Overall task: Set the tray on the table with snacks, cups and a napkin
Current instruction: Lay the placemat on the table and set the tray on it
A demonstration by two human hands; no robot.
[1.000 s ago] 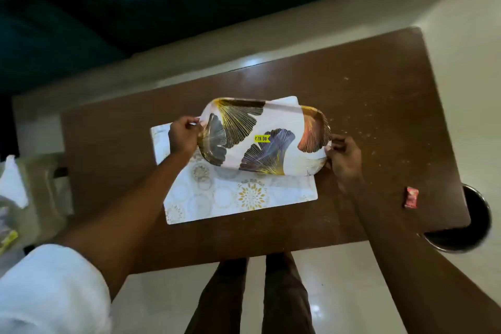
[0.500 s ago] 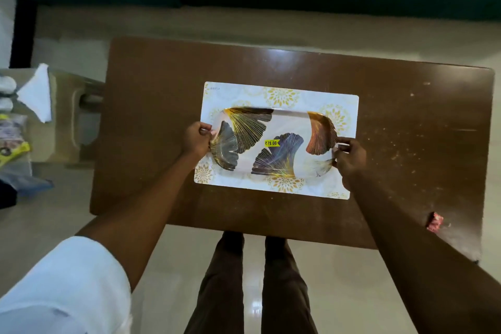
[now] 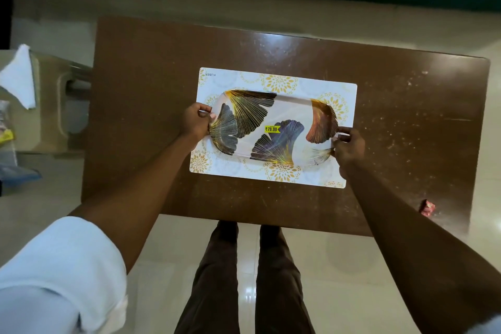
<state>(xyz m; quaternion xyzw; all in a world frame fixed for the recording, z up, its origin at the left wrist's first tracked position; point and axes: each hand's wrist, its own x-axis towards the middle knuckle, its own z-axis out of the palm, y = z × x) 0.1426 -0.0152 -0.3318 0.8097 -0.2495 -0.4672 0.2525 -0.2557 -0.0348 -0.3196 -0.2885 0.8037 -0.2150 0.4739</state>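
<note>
i have my left hand (image 3: 195, 123) closed around the short left end of the tray (image 3: 273, 127), fingers curled over its rim. my right hand (image 3: 348, 148) is closed the same way on the opposite short end, thumb and fingers pinching the edge. the tray spans the gap between my two hands, lying over a white placemat (image 3: 271, 175) with gold floral rings, on the brown table (image 3: 151, 84); i cannot tell whether it rests fully on the mat. a yellow price sticker (image 3: 272, 129) sits near the tray's middle, between my hands. well right of my right hand and nearer to me, a small red wrapped sweet (image 3: 427, 208) lies near the table's edge. far left of my left hand, off the table, a white napkin (image 3: 20, 77) lies on a beige stool (image 3: 54, 95).
</note>
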